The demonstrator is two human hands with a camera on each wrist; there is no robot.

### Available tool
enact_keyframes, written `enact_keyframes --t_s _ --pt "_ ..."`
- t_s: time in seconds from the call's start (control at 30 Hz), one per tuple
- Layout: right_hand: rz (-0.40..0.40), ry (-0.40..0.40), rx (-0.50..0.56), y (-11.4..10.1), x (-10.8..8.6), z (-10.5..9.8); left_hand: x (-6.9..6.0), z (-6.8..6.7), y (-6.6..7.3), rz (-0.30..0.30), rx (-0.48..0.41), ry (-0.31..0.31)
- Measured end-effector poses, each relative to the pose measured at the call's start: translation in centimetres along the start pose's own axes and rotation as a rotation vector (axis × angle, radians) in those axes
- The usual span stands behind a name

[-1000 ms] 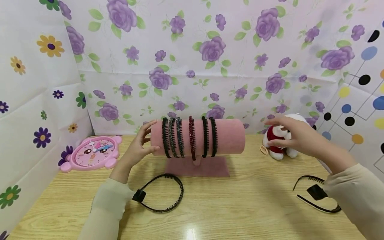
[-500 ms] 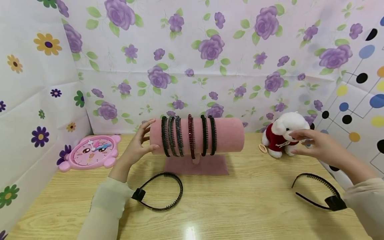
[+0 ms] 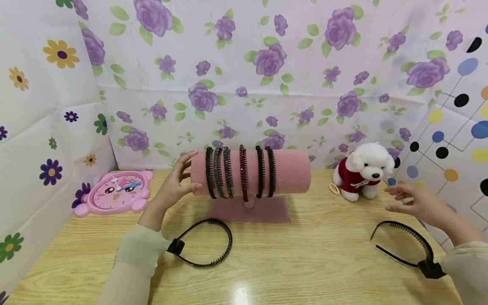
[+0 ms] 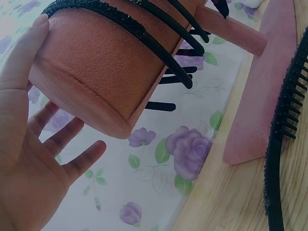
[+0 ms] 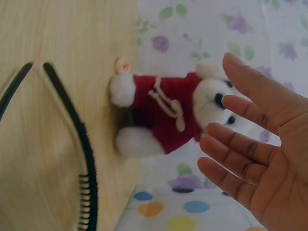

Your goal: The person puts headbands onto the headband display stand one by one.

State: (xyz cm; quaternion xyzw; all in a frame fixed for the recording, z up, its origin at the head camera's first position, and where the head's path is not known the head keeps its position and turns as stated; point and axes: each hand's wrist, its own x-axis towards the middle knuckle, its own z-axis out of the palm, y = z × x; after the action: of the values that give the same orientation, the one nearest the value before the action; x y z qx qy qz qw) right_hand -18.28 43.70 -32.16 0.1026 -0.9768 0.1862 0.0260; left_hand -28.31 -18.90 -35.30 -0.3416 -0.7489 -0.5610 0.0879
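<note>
A pink velvety headband display stand [image 3: 289,171] stands in the middle of the table. Several headbands circle its roll, among them a dark red glittery headband [image 3: 243,173] between black and dark sparkly ones. My left hand [image 3: 173,188] grips the roll's left end, thumb in front, fingers behind; in the left wrist view some fingers stand clear of it. To the right, my right hand [image 3: 423,205] hovers with loosely bent fingers and holds nothing. Below it lies a black toothed headband [image 3: 413,233], partly behind the wrist camera. Another black headband [image 3: 230,241] lies near my left forearm.
A white plush dog [image 3: 358,173] in a red top sits at the back right, with a small tan ring-like piece [image 3: 334,189] beside it. A pink clock [image 3: 118,192] lies at the left. Flower-printed sheets [image 3: 236,118] wall the table's back and left.
My right hand has moved right and down, away from the plush dog, uncovering the dog and the right headband. The left hand keeps its place on the stand.
</note>
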Motion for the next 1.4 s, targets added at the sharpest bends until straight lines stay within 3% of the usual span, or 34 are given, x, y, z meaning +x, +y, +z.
enact_keyframes --t_s 0.37,0.63,1.0,1.4 --pt "0.0 -0.01 -0.032 4.5 -1.5 2.5 0.0 0.0 0.2 0.008 0.005 -0.003" --pt "0.148 -0.149 -0.024 6.8 -2.4 3.5 0.1 0.0 0.1 0.004 0.002 -0.007" --pt "0.221 -0.124 -0.04 8.4 -3.4 4.3 0.0 0.0 0.0 0.003 0.006 -0.006" --pt "0.223 -0.11 -0.072 9.8 -3.7 5.4 0.0 0.1 0.1 -0.005 -0.003 0.003"
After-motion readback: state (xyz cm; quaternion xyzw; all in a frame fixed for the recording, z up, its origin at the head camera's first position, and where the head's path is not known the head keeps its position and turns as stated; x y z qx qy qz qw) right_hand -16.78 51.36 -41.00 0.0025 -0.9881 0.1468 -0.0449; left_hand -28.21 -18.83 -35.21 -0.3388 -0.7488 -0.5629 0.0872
